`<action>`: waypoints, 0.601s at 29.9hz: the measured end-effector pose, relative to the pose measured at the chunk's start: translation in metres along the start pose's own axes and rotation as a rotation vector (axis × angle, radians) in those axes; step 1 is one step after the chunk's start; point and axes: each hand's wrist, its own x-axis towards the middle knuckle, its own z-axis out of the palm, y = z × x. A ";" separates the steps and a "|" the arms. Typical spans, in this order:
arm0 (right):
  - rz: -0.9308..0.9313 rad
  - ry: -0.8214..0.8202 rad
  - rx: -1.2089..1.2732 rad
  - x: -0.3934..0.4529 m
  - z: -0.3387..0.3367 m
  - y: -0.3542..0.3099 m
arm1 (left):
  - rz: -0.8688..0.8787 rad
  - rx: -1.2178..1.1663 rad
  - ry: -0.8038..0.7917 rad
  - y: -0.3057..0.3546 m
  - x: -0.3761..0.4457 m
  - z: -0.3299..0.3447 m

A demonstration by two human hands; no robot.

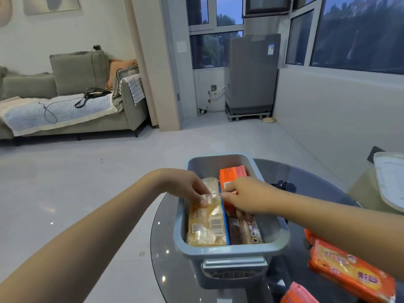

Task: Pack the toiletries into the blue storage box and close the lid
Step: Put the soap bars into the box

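The blue storage box [231, 251] stands open on a round dark glass table [166, 248]. Inside lie a yellow soap pack in clear wrap [207, 228], an orange box [232, 173] and a brownish pack [244, 228]. My left hand [190, 189] pinches the far end of the yellow soap pack's wrapper. Over the box's middle, my right hand [247, 196] pinches the same wrapper end from the right side. A pale lid [389, 178] lies at the right edge of the view.
Two orange packs [349, 267] [299, 294] lie on the table to the right of and in front of the box. Beyond the table is grey floor, a grey sofa [72, 99] at the left and a grey appliance [251, 77] by the windows.
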 end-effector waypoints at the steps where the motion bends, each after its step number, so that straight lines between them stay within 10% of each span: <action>1: -0.036 0.094 -0.103 0.001 -0.004 0.005 | 0.006 0.001 0.055 0.001 0.000 0.001; 7: -0.095 0.174 -0.547 0.012 -0.015 0.028 | 0.057 -0.124 0.374 0.017 0.019 0.012; 18: -0.050 0.235 -0.212 0.024 -0.008 0.050 | 0.062 -0.306 0.410 0.031 0.050 0.023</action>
